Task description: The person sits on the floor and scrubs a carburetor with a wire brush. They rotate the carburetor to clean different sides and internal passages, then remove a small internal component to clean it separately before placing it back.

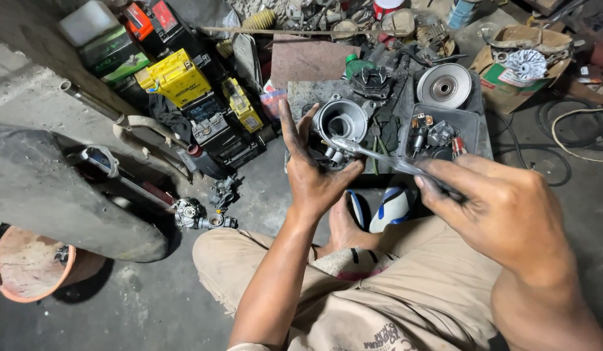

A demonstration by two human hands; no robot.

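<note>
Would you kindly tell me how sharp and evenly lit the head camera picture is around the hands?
Head view: the grease-stained left hand and the shiny metal wrench are sharp; the right hand, nearer the lens, looks slightly soft. The round silver metal housing catches bright glare, while the dark grey curved panel at left casts deep shadow. Straight edges bow near the corners.

The left hand [314,175] covers the lower side of the round grey metal housing [340,120], so their contact cannot be seen. The slim silver metal wrench [379,158] vanishes inside the right hand [496,208]. The orange plastic bucket [25,263] is cut off by the left edge.
</note>
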